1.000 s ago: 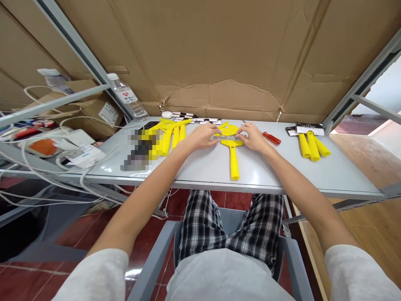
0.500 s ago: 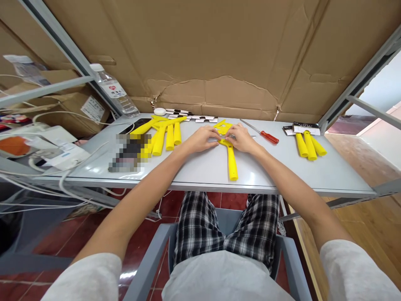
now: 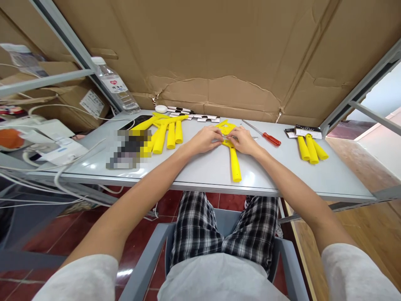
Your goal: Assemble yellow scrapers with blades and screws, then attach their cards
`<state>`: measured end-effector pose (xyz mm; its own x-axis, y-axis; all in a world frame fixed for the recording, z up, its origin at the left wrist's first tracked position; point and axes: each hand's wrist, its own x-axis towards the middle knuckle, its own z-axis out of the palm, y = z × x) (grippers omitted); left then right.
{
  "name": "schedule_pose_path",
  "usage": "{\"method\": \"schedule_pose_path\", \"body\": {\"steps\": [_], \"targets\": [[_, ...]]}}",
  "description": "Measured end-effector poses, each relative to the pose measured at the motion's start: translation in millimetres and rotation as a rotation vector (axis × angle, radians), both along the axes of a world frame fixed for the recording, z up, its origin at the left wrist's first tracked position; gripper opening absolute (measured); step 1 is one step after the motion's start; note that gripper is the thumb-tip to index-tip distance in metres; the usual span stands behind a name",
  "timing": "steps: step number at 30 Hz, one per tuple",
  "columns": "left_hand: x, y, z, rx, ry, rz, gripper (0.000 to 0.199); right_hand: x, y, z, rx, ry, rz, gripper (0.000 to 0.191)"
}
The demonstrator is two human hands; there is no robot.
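My left hand (image 3: 204,140) and my right hand (image 3: 242,141) meet over the flat head of a yellow plastic scraper (image 3: 235,164), whose long handle points toward me on the table. Fingertips of both hands rest on the head and seem to hold it. A small metal piece (image 3: 234,137) glints between them, mostly hidden by my fingers. A further yellow flat piece (image 3: 227,127) lies just beyond my hands. To the left lies a heap of yellow handled parts (image 3: 166,136). A red-handled screwdriver (image 3: 266,136) lies to the right of my right hand.
A grey table (image 3: 282,177) carries a smaller yellow bundle (image 3: 308,148) on printed cards at the right. White cards (image 3: 203,118) lie along the back. A blurred patch (image 3: 128,149) covers the left. A water bottle (image 3: 114,85), cables and cardboard stand beyond.
My hands have closed in over the scraper's head, and the metal strip is now mostly covered by my fingers. The whole view has shifted slightly.
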<state>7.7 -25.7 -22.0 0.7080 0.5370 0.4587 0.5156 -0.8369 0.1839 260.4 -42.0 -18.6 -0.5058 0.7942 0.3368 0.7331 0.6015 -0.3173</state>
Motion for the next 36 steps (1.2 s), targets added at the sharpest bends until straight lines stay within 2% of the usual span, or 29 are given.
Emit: {"method": "schedule_pose_path", "body": {"steps": [9, 17, 29, 33, 36], "targets": [[0.4, -3.2, 3.2, -0.007, 0.01, 0.01, 0.021, 3.5, 1.5, -2.4, 0.016, 0.015, 0.047, 0.045], [-1.6, 0.9, -1.4, -0.005, 0.005, -0.009, 0.023, 5.2, 9.0, -10.0, 0.022, 0.036, 0.084, 0.044], [-1.9, 1.8, -3.9, 0.004, 0.001, -0.019, 0.021, 5.5, 8.3, -8.9, 0.055, 0.04, 0.123, 0.044], [-3.5, -1.0, -0.6, -0.009, 0.009, 0.013, 0.024, 28.3, 17.4, 2.8, 0.138, 0.119, 0.086, 0.041], [-9.2, -0.2, 2.8, -0.013, 0.001, 0.066, 0.034, 62.0, 25.9, 11.3, 0.191, 0.171, -0.082, 0.039]]}}
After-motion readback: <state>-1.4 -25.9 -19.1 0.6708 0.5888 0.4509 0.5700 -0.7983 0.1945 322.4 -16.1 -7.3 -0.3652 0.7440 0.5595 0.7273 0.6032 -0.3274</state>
